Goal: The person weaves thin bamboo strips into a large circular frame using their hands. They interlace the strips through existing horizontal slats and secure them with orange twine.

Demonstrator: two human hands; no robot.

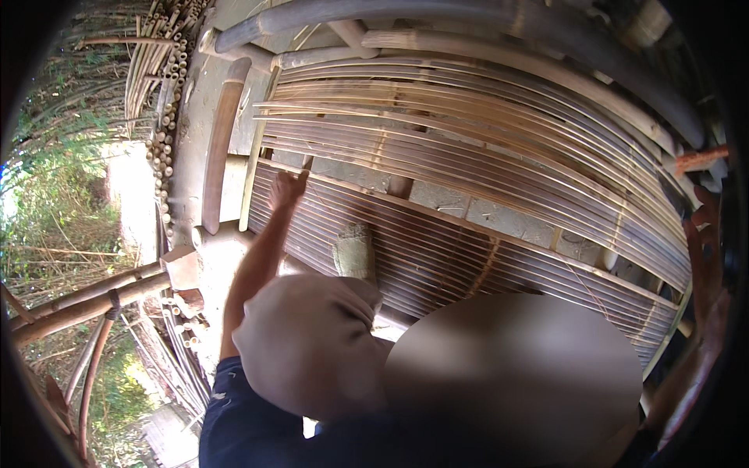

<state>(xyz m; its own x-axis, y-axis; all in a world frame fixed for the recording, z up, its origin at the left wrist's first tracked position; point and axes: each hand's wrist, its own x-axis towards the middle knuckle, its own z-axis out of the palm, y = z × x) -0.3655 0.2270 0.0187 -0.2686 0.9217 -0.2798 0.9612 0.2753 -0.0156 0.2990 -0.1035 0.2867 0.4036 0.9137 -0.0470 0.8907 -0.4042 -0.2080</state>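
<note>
My left hand (289,189) reaches out at the left end of a slatted bamboo panel (437,242), its fingers closed at the pale strip (343,184) along the panel's far edge. Beyond a gap lies a second slatted panel (468,148) of thin bamboo strips. At the right rim, what appears to be my right hand (706,234) is dark and stretched by the lens, near the panel's right end; its fingers cannot be told apart. Beige cloth (304,343) and a large blurred patch (515,366) hide the near part of the panel.
Thick bamboo poles (468,17) frame the far side. A split bamboo piece (225,148) lies left of the panels. Stacked bamboo poles (160,156) show their cut ends farther left, beside greenery. A greenish upright piece (355,249) stands against the near panel.
</note>
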